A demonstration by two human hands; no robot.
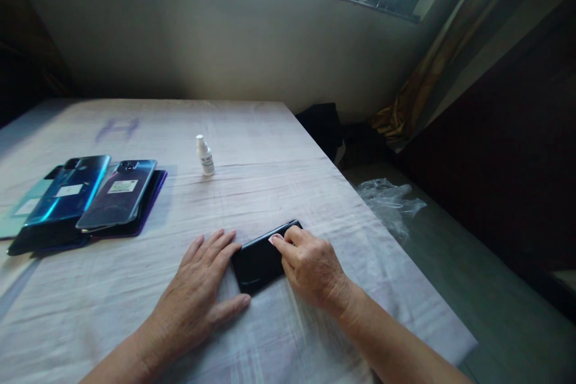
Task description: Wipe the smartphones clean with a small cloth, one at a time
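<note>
A black smartphone (256,264) lies at a slant on the cloth-covered table, its glossy dark side up. My left hand (198,288) spans its left end, with the thumb at the near corner and the forefinger at the far corner; the other fingers rest spread on the cloth. Over the phone's right part, my right hand (312,261) has its fingers closed on a small white wipe (274,239), pressed against the dark surface. Most of the wipe is hidden under the fingers. Beyond the phone stands a small white bottle (206,157) with its cap on.
At the left lie several stacked phones, among them a blue phone (72,192) and a grey-purple phone (119,198), with white labels on their backs. The table's right edge slopes down past my right arm. Clear plastic wrapping (389,201) lies on the floor beyond it.
</note>
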